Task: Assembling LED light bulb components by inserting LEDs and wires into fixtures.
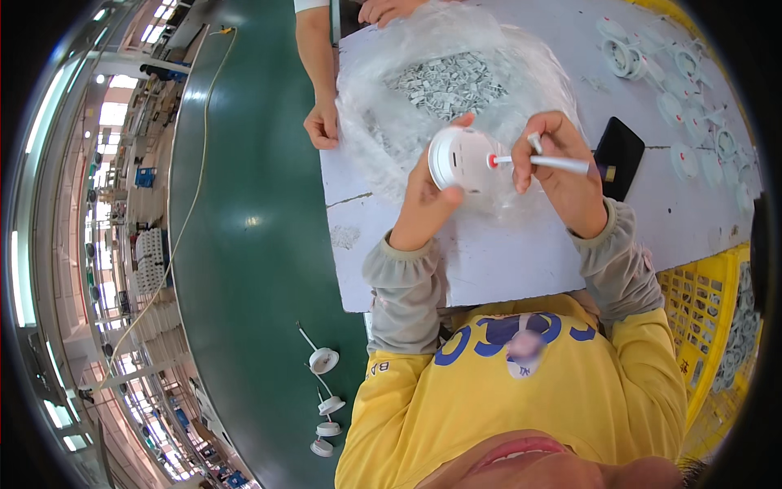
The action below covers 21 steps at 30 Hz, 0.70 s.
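My left hand is closed around a round white plastic housing, thumb at its lower edge and fingertips over its top. The flat face, with a dark slot in it, is turned to the right. A white cable or stem runs out of a red spot on that face. My right hand pinches this stem just right of the housing. A small pale piece also shows between the right fingers. Both hands are above the table, in front of a clear plastic bag full of small grey-white parts.
Finished-looking white round units with stems lie at the table's right. A black flat device rests beside my right hand. Yellow crates with parts stand at lower right. Several white units sit on the green surface. Another person's hand touches the table's left edge.
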Tool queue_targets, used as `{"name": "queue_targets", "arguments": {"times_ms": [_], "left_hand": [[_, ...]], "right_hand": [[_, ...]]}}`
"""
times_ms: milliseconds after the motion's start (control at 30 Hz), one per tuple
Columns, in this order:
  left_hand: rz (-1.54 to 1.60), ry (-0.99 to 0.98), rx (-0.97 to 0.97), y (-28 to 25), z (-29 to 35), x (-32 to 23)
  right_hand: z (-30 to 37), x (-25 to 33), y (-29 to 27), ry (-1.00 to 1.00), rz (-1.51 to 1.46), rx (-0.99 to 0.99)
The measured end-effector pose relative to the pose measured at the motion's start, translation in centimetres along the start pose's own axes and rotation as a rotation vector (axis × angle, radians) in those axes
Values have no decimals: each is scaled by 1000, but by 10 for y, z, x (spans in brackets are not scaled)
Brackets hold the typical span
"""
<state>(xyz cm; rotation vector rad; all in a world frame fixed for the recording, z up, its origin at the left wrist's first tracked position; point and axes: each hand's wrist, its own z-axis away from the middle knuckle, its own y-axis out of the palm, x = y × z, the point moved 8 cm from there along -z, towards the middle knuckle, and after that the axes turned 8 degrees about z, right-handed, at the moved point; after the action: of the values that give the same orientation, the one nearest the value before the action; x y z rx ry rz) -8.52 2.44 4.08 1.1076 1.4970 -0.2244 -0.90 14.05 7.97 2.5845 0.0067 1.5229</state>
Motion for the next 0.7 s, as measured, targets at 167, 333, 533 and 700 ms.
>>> {"name": "queue_targets", "arguments": {"times_ms": [167,333,533,700], "left_hand": [[229,38,-15,14,1,-7],[-123,120,80,12,5,-10],[-149,10,-7,9,13,-7],[258,72,51,3,16,-13]], "right_hand": [[0,-18,-8,318,-559,-56],[6,-29,-2,409,-632,-3],[4,-33,-13,357,-151,-66],[-8,-11,-59,103,179,-288]]}}
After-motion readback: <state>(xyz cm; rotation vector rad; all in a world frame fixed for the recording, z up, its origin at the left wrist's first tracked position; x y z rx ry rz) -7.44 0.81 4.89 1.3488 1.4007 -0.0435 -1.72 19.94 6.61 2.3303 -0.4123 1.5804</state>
